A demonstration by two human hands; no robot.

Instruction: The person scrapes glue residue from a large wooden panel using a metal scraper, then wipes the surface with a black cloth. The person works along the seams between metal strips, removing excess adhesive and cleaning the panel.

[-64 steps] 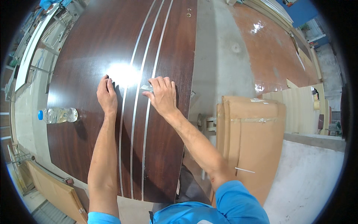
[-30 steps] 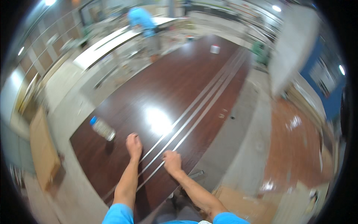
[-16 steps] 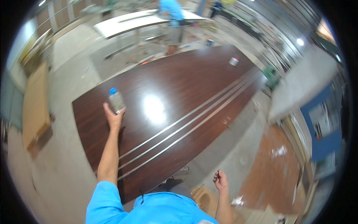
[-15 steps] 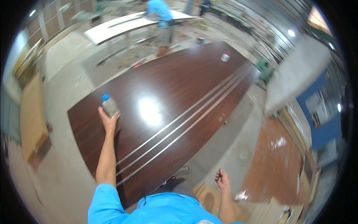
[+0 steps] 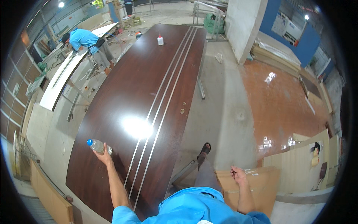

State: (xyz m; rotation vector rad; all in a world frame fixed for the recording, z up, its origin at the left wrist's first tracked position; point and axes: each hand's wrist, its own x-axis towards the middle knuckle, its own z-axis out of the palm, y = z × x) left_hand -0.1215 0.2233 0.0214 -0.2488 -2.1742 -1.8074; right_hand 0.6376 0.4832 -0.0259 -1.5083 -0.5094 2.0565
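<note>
Left hand: my left hand [image 5: 103, 155] is closed around the clear bottle [image 5: 97, 146], gripping it near its base.
Bottle: over the near left part of the brown panel [image 5: 126, 95], tilted, its blue cap [image 5: 89, 142] pointing left; I can't tell whether it touches the surface.
Right hand: my right hand [image 5: 238, 174] has curled fingers and hangs right of the panel, above the cardboard [image 5: 257, 190]; I can't tell whether it holds anything small.
Panel: dark and glossy, with three pale strips [image 5: 174, 76] running lengthwise and two small holes [image 5: 182, 111] near its right edge.
White container: the small container [image 5: 160, 41] stands upright at the panel's far end, red on top.
Co-worker: a person in a blue shirt [image 5: 82, 38] bends over a white board [image 5: 59, 84], left of my panel.
</note>
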